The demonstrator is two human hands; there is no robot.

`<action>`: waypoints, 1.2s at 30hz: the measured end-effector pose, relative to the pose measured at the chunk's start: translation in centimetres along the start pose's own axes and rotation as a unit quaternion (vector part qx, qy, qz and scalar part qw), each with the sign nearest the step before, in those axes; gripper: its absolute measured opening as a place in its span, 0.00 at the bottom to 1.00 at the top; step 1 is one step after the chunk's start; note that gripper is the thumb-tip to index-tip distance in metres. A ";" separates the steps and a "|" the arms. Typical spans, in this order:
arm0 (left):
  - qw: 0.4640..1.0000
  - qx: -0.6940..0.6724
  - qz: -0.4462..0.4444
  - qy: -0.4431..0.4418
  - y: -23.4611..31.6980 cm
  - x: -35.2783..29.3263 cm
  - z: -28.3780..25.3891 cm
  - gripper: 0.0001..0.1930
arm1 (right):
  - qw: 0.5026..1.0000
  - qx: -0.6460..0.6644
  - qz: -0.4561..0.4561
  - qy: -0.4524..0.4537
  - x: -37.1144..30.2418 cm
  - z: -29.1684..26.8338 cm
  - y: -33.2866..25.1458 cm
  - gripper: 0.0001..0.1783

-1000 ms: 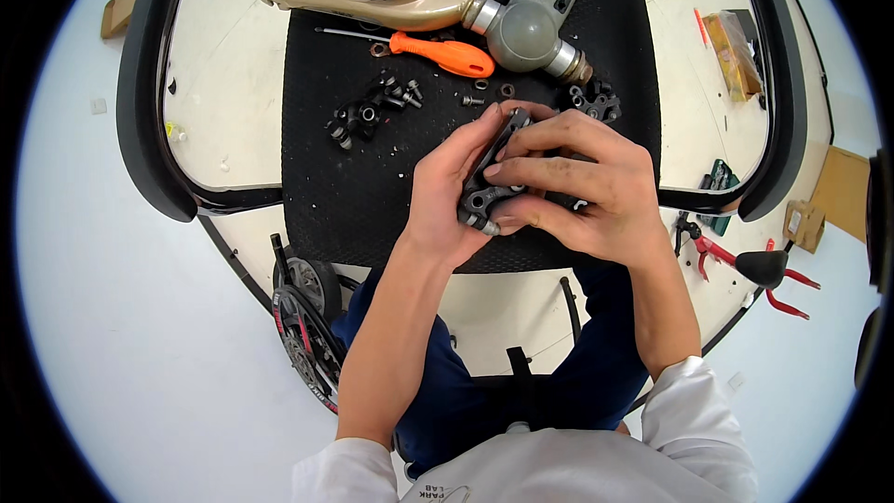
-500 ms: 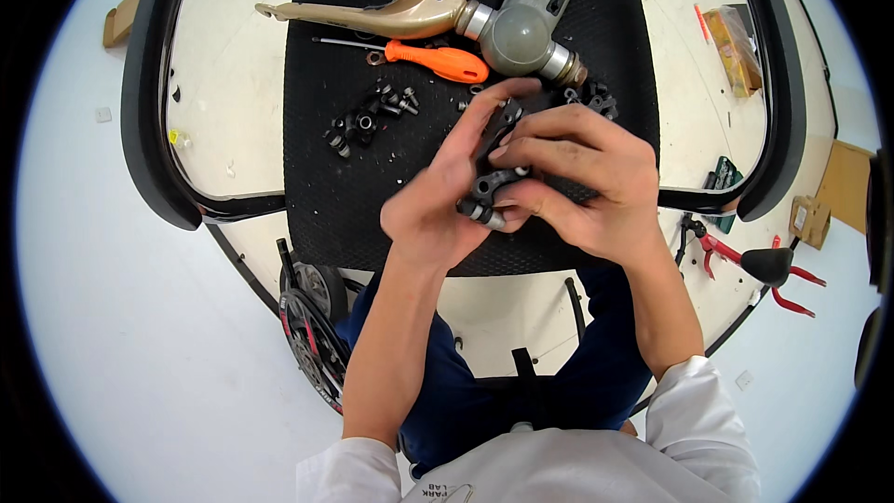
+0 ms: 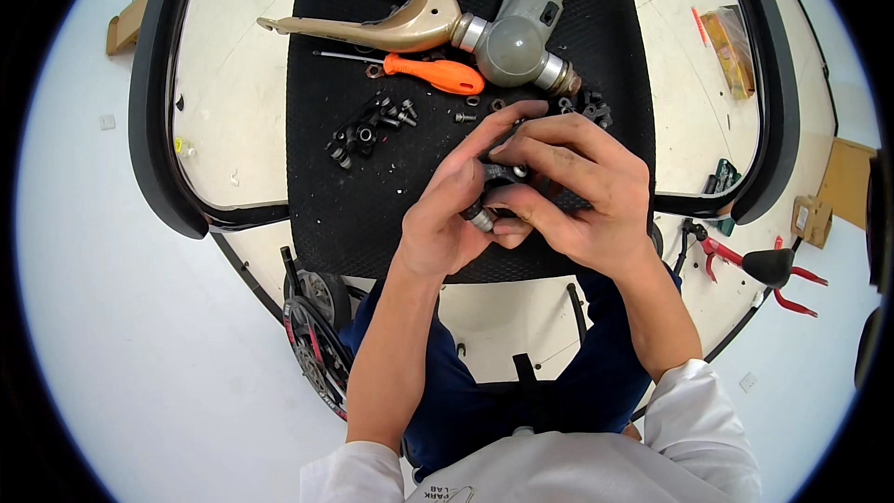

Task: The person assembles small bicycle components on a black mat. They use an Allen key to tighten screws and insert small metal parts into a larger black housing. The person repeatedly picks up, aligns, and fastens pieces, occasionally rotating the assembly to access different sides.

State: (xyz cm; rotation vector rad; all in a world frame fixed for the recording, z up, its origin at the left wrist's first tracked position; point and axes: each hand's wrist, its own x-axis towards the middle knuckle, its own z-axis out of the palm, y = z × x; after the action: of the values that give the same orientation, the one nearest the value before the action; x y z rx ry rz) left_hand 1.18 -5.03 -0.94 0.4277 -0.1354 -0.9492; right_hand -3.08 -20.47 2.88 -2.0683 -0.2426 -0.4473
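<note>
A small black metal bracket [image 3: 499,173] is held between my two hands above the front part of a black chair seat [image 3: 372,228]. My left hand [image 3: 438,214] closes around its left side, the index finger stretched up along it. A silver bolt [image 3: 481,219] shows at the bracket's lower end, by the left palm. With thumb and bent fingers, my right hand [image 3: 596,191] pinches the bracket from the right, near a shiny bolt end [image 3: 520,170]. Fingers cover much of the bracket.
A gold fork [image 3: 433,14] joined to a grey tube [image 3: 521,47] lies across the seat's far part. Nearer are an orange-handled screwdriver [image 3: 433,73], black brackets with bolts [image 3: 368,130] and more black parts [image 3: 591,109]. Armrests [image 3: 158,93] flank the seat.
My fingers have closed further over the bracket, so less of it shows. The left hand has shifted slightly right, toward the right hand.
</note>
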 end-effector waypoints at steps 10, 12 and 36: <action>0.991 0.077 0.060 0.088 3.8 -2.1 -1.6 0.51 | 0.973 -0.049 0.210 -0.086 -0.8 0.1 2.9 0.08; 0.991 0.084 0.057 0.093 3.7 -1.9 -1.6 0.49 | 0.971 -0.108 0.168 -0.133 -1.5 2.2 3.8 0.10; 0.959 0.209 0.123 0.149 6.7 -5.6 -4.1 0.41 | 0.976 -0.139 0.123 -0.116 0.1 4.6 4.6 0.09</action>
State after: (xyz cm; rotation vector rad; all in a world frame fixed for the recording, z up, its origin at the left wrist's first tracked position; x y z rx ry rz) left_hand 4.24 4.13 -1.48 0.9177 -0.1106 -0.5983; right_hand -0.44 -18.90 -2.86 -2.3895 -0.0601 -0.0909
